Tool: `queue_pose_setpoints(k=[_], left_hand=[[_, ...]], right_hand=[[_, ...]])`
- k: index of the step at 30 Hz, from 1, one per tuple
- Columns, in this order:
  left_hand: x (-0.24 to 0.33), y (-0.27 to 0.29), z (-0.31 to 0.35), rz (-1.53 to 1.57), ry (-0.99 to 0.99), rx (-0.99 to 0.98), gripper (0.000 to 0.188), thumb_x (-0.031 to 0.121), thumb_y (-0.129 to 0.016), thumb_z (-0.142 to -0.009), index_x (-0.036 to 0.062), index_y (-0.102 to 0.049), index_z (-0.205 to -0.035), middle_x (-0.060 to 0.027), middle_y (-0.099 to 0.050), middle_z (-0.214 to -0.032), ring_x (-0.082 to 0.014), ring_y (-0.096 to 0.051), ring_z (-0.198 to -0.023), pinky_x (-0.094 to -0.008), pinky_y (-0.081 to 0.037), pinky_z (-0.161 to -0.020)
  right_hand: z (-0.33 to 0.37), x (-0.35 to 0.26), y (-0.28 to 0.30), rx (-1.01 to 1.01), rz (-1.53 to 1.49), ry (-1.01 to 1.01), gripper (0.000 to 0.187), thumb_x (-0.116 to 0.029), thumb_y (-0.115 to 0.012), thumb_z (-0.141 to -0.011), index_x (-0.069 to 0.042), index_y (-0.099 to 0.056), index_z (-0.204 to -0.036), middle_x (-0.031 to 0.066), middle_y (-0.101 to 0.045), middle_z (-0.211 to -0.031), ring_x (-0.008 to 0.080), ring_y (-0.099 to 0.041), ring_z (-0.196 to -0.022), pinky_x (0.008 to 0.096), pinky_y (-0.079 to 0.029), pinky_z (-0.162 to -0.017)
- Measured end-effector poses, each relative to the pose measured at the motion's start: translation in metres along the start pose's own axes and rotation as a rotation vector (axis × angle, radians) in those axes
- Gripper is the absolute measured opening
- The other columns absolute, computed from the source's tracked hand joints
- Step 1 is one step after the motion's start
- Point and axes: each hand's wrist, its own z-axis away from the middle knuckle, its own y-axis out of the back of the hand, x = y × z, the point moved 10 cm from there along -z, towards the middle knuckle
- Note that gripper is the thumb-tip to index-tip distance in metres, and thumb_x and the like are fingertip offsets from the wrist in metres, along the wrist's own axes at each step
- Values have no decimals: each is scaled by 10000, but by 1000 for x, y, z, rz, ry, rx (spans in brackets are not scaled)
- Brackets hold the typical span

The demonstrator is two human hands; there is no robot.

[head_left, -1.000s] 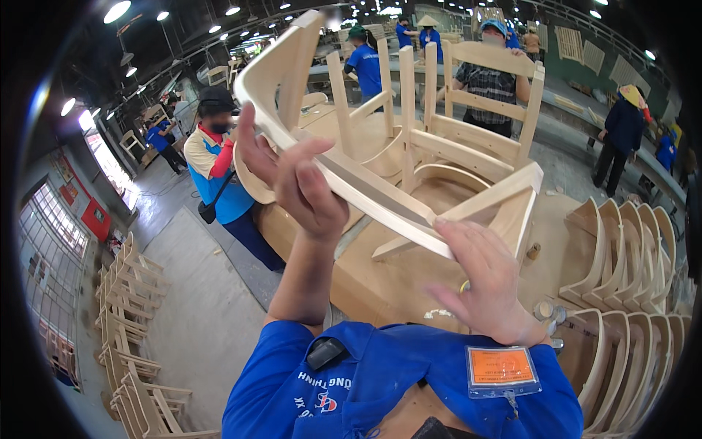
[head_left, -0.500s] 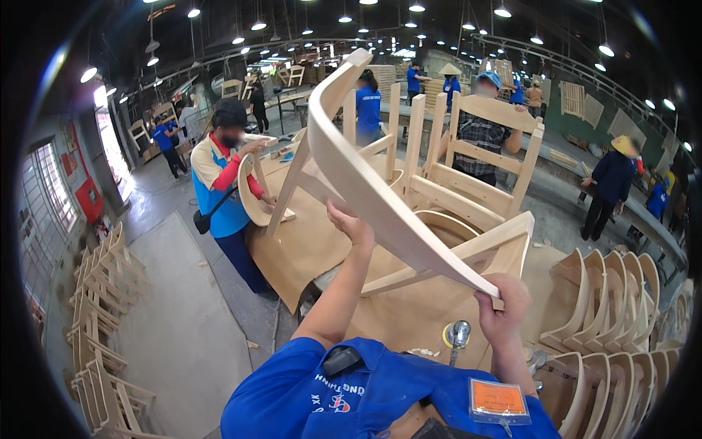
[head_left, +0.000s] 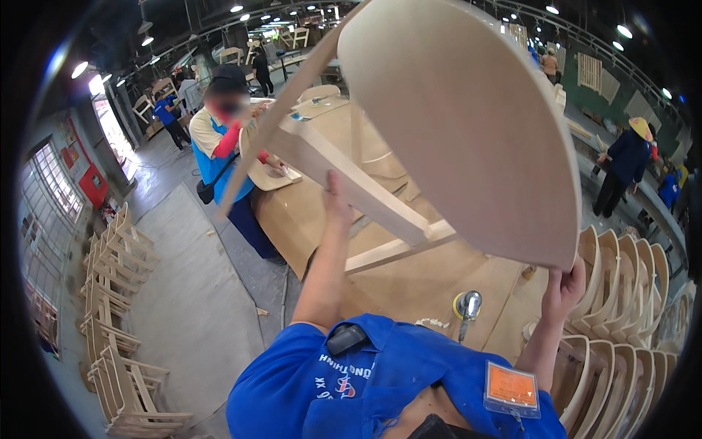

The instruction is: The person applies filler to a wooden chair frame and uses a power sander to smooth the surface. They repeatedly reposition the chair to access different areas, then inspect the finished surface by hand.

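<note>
I hold up a pale, unfinished wooden chair point(head_left: 468, 132), its broad curved panel facing me and filling the upper middle. My left hand point(head_left: 338, 203) is closed on a straight rail of the frame, its fingers partly hidden behind the wood. At the panel's lower right corner, my right hand point(head_left: 567, 289) pinches the edge. A slanting leg point(head_left: 289, 102) runs down on the left side. Below the chair is a brown-covered worktable point(head_left: 387, 293). A sander point(head_left: 466, 306) with a yellow pad lies on it near my chest.
A co-worker in a blue vest point(head_left: 223, 154) stands across the table's left side, hands on a curved wooden piece point(head_left: 274, 175). Curved wooden parts point(head_left: 621, 282) stand in rows at the right. Stacked chair frames point(head_left: 121, 322) line the left floor. Another person point(head_left: 625, 164) stands far right.
The chair has turned, so its panel now shows its broad face instead of its edge. My right hand has moved right and slightly up. The panel now hides the person at the back.
</note>
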Motion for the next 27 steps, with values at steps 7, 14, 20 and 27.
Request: queue_pose_setpoints(k=[7,14,20,27], left_hand=[[137,75,-2,-535,-377,218,583,458,-675,-839,-49,-571,-1108,-84,-630,-993,-156,-582,-858,-275,-471,-762],[201,105,-44,-906,-583,220,441,316,-766,-791,-47,-609,-987,-40,-644,-906,-111,-569,-799,-269,-461,-740],[175,89,-139,-1290,-581,154,342,260,-825,-695,25,-640,-861,-48,-628,-731,-133,-561,-656,-271,-456,-638],[72,44,-248,-1786,-795,-216,493,503,-788,-619,83,-535,-673,-101,-580,-639,-286,-577,-581,-385,-459,-534]], right_hand=[[41,149,-108,-119,110,-292,327,-94,-644,-847,-12,-503,-1129,84,-562,-909,179,-532,-811,301,-433,-761],[151,269,-318,-629,-7,-593,353,-160,-671,-846,8,-535,-1125,153,-646,-983,236,-619,-906,361,-477,-779],[203,334,-468,-752,-349,-1124,524,-232,-633,-892,51,-401,-1267,209,-580,-1165,274,-604,-1029,368,-484,-856],[226,364,-478,-801,-183,-1233,676,-309,-649,-876,-6,-316,-1380,220,-548,-1205,296,-571,-1088,369,-471,-902]])
